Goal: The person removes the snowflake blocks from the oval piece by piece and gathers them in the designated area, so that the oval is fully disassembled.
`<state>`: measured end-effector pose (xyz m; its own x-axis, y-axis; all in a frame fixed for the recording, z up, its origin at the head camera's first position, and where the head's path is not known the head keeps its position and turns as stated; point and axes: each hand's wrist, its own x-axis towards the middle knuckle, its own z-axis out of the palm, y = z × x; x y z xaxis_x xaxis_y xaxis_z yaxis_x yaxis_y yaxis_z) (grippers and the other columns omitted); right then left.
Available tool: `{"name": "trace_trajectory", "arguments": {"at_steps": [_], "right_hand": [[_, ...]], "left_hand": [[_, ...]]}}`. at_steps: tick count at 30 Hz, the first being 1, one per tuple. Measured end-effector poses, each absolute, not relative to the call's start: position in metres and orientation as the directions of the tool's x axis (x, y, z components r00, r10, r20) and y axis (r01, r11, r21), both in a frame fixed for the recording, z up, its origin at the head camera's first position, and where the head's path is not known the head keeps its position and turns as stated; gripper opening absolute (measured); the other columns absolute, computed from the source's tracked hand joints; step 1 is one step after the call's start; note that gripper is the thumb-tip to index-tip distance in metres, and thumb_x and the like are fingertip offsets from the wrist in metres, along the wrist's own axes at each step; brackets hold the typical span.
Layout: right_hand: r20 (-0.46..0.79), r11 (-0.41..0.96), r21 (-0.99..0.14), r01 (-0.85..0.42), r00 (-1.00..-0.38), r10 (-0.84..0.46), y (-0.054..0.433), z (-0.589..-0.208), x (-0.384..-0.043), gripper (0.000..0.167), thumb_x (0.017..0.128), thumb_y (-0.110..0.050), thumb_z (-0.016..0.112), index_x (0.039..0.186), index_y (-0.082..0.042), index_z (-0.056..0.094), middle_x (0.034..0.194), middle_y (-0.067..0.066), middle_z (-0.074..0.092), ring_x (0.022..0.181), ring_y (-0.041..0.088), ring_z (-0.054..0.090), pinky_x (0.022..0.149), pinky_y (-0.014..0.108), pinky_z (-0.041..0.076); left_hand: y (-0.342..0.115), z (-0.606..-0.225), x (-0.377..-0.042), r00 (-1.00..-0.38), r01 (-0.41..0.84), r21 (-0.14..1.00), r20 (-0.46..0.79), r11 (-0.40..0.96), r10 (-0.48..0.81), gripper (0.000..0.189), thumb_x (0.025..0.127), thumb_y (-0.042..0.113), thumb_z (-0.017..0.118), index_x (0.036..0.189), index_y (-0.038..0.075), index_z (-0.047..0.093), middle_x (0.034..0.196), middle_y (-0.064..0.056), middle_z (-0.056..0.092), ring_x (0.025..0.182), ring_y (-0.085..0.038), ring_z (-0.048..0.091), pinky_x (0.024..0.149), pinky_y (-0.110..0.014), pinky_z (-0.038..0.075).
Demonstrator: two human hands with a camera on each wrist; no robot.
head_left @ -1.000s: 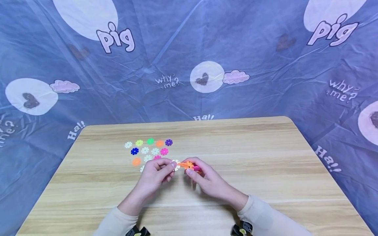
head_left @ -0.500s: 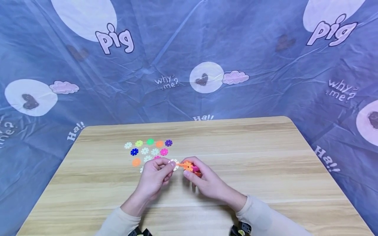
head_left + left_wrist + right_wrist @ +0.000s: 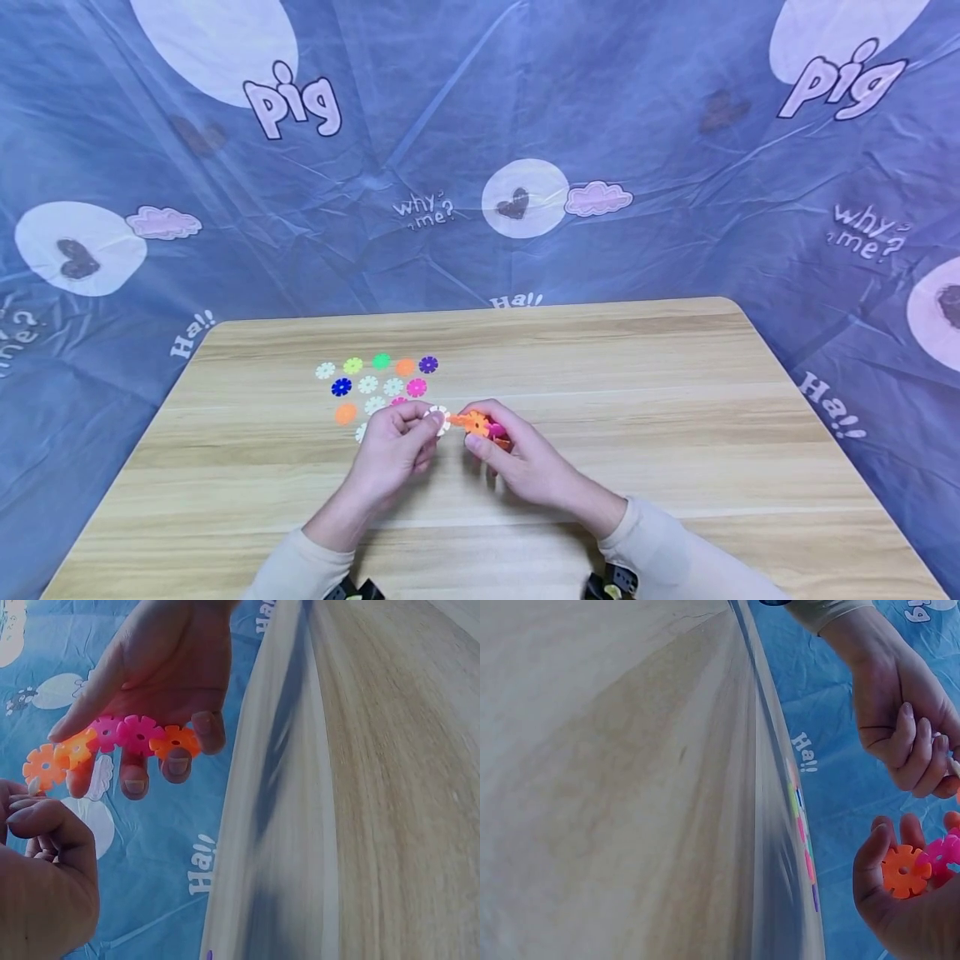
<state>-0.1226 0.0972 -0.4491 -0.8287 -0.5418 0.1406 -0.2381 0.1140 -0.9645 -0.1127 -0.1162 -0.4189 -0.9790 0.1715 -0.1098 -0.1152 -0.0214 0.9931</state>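
Between thumb and forefinger my left hand point(image 3: 393, 450) pinches a white notched plastic disc point(image 3: 442, 421), partly covered by the thumb. My right hand point(image 3: 528, 458) holds a chain of interlocked flower-shaped discs point(image 3: 477, 423). In the left wrist view the chain runs along the right fingers: an orange disc point(image 3: 45, 766) at the left end, another orange, two pinks point(image 3: 140, 735), then a darker orange disc point(image 3: 176, 740). The white disc meets the chain's left orange end, edge to edge. In the right wrist view the darker orange disc point(image 3: 904, 871) lies by the right thumb.
Loose notched discs lie in rough rows on the wooden table point(image 3: 637, 375), beyond the left hand: a green disc point(image 3: 382, 361), a purple disc point(image 3: 428, 365), a blue disc point(image 3: 341, 387), plus several white, orange, yellow and pink ones. A blue printed cloth point(image 3: 360, 242) hangs behind.
Both hands have shifted slightly left together, with the white disc and the chain between them. The grips look the same, and the loose discs on the table stay put.
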Motion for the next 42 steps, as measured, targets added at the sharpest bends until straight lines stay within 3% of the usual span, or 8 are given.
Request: {"name": "trace_trajectory", "arguments": {"at_steps": [8, 13, 19, 23, 36, 42], "right_hand": [[0.132, 0.127, -0.965, -0.229, -0.845, -0.518, 0.101, -0.449, -0.124, 0.026, 0.103, -0.029, 0.058, 0.129, -0.026, 0.055, 0.095, 0.021, 0.063, 0.069, 0.041, 0.063, 0.058, 0.044, 0.057], [0.127, 0.129, -0.966, -0.224, -0.847, -0.516, 0.103, -0.448, -0.123, 0.026, 0.103, -0.030, 0.058, 0.129, -0.026, 0.055, 0.095, 0.020, 0.063, 0.069, 0.041, 0.064, 0.059, 0.043, 0.057], [0.134, 0.116, -0.968, -0.224, -0.846, -0.517, 0.103, -0.448, -0.122, 0.027, 0.103, -0.029, 0.058, 0.130, -0.026, 0.055, 0.095, 0.020, 0.063, 0.069, 0.041, 0.063, 0.057, 0.044, 0.057], [0.127, 0.119, -0.969, -0.218, -0.847, -0.516, 0.104, -0.448, -0.122, 0.027, 0.103, -0.025, 0.059, 0.130, -0.025, 0.055, 0.096, 0.021, 0.063, 0.070, 0.042, 0.063, 0.057, 0.043, 0.057], [0.121, 0.124, -0.968, -0.216, -0.843, -0.524, 0.104, -0.449, -0.123, 0.028, 0.103, -0.030, 0.058, 0.131, -0.026, 0.055, 0.095, 0.021, 0.063, 0.069, 0.042, 0.064, 0.056, 0.044, 0.056], [0.131, 0.125, -0.965, -0.229, -0.841, -0.524, 0.104, -0.449, -0.123, 0.028, 0.103, -0.029, 0.059, 0.130, -0.025, 0.055, 0.094, 0.020, 0.064, 0.069, 0.041, 0.064, 0.057, 0.043, 0.056]], "left_hand": [[-0.130, -0.420, -0.119, -0.990, -0.086, 0.996, -0.087, 0.013, 0.107, 0.018, 0.100, 0.016, 0.063, 0.106, -0.001, 0.064, 0.076, -0.013, 0.061, 0.056, -0.012, 0.052, 0.045, -0.019, 0.040], [-0.140, -0.424, -0.131, -0.996, -0.054, 0.988, -0.063, 0.147, 0.058, 0.017, 0.101, 0.010, 0.060, 0.110, 0.000, 0.069, 0.078, -0.017, 0.061, 0.058, -0.014, 0.053, 0.045, -0.019, 0.039], [-0.146, -0.427, -0.143, -0.998, 0.021, 0.931, -0.002, 0.363, 0.063, 0.024, 0.098, 0.003, 0.062, 0.121, 0.003, 0.068, 0.087, -0.019, 0.068, 0.069, -0.027, 0.065, 0.046, -0.021, 0.043], [-0.147, -0.427, -0.150, -0.996, 0.036, 0.904, 0.000, 0.425, 0.084, 0.027, 0.096, 0.001, 0.064, 0.122, 0.005, 0.063, 0.086, -0.019, 0.070, 0.073, -0.034, 0.068, 0.047, -0.024, 0.046], [-0.150, -0.432, -0.164, -0.987, 0.007, 0.821, -0.085, 0.571, 0.134, 0.035, 0.095, -0.006, 0.058, 0.127, 0.007, 0.063, 0.083, -0.009, 0.070, 0.071, -0.024, 0.068, 0.049, -0.026, 0.050], [-0.151, -0.436, -0.170, -0.983, 0.000, 0.760, -0.121, 0.650, 0.142, 0.035, 0.092, -0.007, 0.062, 0.124, 0.007, 0.066, 0.076, -0.004, 0.068, 0.066, -0.021, 0.066, 0.052, -0.029, 0.049]]}}
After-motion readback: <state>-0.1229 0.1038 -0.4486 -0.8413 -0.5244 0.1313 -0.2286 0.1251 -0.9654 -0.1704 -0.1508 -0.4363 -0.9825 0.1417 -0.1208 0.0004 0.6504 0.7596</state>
